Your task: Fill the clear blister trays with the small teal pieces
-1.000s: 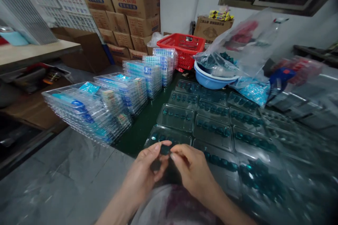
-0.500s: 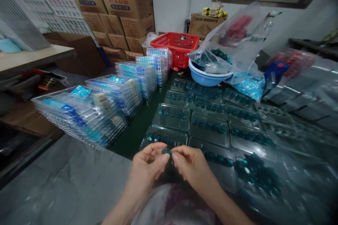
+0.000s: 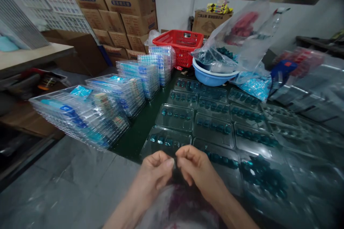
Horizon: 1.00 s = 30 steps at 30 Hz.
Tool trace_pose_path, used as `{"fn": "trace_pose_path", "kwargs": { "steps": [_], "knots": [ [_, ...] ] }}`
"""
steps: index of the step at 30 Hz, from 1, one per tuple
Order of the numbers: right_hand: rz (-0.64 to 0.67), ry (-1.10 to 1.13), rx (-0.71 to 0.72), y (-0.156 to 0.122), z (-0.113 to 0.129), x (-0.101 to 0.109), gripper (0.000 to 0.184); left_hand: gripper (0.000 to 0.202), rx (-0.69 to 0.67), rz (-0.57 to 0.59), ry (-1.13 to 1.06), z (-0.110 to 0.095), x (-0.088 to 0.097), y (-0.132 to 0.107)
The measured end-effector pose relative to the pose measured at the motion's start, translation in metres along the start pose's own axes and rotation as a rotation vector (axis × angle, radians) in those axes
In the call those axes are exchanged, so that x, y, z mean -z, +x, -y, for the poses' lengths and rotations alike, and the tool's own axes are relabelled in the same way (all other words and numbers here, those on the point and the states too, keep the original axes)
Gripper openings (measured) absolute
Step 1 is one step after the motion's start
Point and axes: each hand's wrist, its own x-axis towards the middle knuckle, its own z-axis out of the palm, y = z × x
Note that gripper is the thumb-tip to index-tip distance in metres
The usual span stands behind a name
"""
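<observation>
Over the table's near edge, my left hand (image 3: pixel 157 171) and my right hand (image 3: pixel 194 167) are close together, fingertips almost meeting. Each has thumb and finger pressed in a pinch; what they hold, if anything, is hidden. Just beyond them lies a clear plastic tray (image 3: pixel 176 131) with a row of small shiny teal pieces (image 3: pixel 160 139), partly covered by my fingers. To the right, a heap of loose teal pieces (image 3: pixel 264 177) rests on clear plastic. More clear trays (image 3: pixel 174 123) with rows of teal pieces spread across the dark green table (image 3: pixel 138 128).
Stacks of clear trays (image 3: pixel 80 118) with blue packets line the left edge. At the back are a red basket (image 3: pixel 178 39), a blue basin (image 3: pixel 215 78) with a plastic bag (image 3: pixel 252 50), and cardboard boxes (image 3: pixel 118 0). Grey stacked trays (image 3: pixel 303 82) stand at right.
A small teal piece that showed between my fingertips is now out of sight. Both hands have dropped slightly, and the left thumb now covers where the piece was.
</observation>
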Motion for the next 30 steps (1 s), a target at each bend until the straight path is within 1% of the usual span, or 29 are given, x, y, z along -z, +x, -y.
{"fn": "trace_pose_path", "kwargs": {
  "steps": [2, 4, 6, 10, 12, 14, 16, 20, 24, 25, 28, 30],
  "knots": [
    [-0.086, -0.13, 0.125, -0.004, 0.006, 0.001, 0.014, 0.026, 0.033, -0.031, 0.004, 0.0, 0.002, 0.002],
    [-0.116, -0.244, 0.232, -0.008, 0.011, 0.002, 0.019, 0.027, 0.049, -0.069, -0.015, -0.001, 0.002, 0.004],
    [-0.104, -0.339, 0.303, -0.011, 0.013, 0.001, 0.018, 0.023, 0.046, -0.084, -0.034, 0.0, 0.002, 0.005],
    [-0.07, -0.46, 0.385, -0.011, 0.01, -0.003, 0.017, 0.02, 0.015, -0.127, -0.028, 0.002, 0.001, 0.009],
    [-0.083, -0.513, 0.393, -0.01, 0.008, -0.006, 0.016, 0.018, 0.014, -0.138, -0.011, 0.003, 0.0, 0.01],
    [-0.09, -0.57, 0.379, -0.009, 0.007, -0.008, 0.017, 0.017, 0.022, -0.126, 0.003, 0.004, -0.001, 0.011],
    [-0.09, -0.628, 0.367, -0.01, 0.007, -0.008, 0.013, 0.017, 0.033, -0.107, 0.014, 0.003, -0.004, 0.01],
    [-0.117, -0.685, 0.386, -0.007, 0.009, -0.001, 0.007, 0.019, 0.055, -0.105, 0.004, -0.001, -0.006, 0.007],
    [-0.283, -0.764, 0.439, 0.009, 0.01, 0.012, 0.008, 0.021, 0.018, -0.183, -0.001, -0.012, 0.001, 0.003],
    [-0.307, -0.799, 0.441, 0.015, 0.008, 0.014, 0.009, 0.022, 0.008, -0.207, -0.004, -0.015, 0.004, 0.002],
    [-0.307, -0.951, 0.4, 0.028, 0.003, 0.014, 0.008, 0.021, -0.001, -0.272, -0.036, -0.023, 0.01, 0.001],
    [-0.308, -1.066, 0.373, 0.033, -0.001, 0.01, 0.007, 0.021, 0.011, -0.284, -0.062, -0.026, 0.012, 0.0]
  ]
}}
